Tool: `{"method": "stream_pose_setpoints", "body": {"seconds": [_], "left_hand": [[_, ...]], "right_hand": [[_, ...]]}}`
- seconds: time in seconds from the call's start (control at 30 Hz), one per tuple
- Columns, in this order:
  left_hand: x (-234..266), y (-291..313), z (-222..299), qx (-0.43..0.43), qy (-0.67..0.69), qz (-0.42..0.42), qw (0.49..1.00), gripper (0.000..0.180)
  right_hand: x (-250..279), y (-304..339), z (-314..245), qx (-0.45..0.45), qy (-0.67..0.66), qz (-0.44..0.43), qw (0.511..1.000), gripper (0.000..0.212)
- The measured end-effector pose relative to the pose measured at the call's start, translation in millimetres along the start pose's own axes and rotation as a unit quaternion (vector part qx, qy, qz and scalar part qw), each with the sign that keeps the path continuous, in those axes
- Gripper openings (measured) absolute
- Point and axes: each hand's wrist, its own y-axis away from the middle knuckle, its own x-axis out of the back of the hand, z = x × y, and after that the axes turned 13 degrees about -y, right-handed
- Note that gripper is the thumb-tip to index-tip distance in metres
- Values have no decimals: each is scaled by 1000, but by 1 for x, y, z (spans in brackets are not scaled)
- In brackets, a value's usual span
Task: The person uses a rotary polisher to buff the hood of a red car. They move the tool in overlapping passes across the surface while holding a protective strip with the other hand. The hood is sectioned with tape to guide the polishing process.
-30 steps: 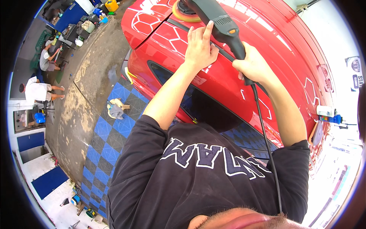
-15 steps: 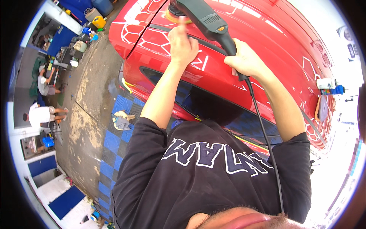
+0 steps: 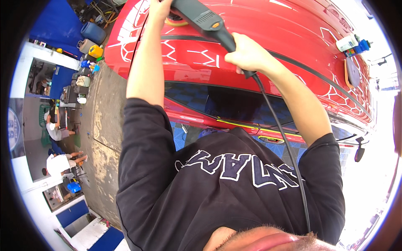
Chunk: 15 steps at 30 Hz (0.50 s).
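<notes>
A dark grey car polisher with a yellow-orange pad lies against the glossy red car. My right hand is closed round its rear handle, where the black cord comes out and runs down over my shirt. At the top edge of the view, my left hand grips the polisher's head end; part of that hand is cut off. Much of the pad is hidden behind the tool and my left hand.
A white bottle, a blue bottle and a round pad sit on the car at the right. Beyond a worn concrete floor, two people sit at the left, near a yellow jug and a blue drum.
The polisher has moved left and slightly up across the panel with my right hand on it. My left hand has gone from hovering beside the tool to its head. The view has shifted.
</notes>
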Motion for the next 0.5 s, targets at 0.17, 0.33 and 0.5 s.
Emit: {"method": "stream_pose_setpoints", "body": {"seconds": [0.17,0.33,0.5], "left_hand": [[5,-17,-7,-49,-38,-79,995,76],[1,4,3,-34,16,-120,992,67],[14,-13,-15,40,97,-120,987,61]], "right_hand": [[-8,16,5,-28,29,8,999,34],[-4,40,7,-37,37,3,999,35],[-18,21,15,5,18,4,1000,21]]}}
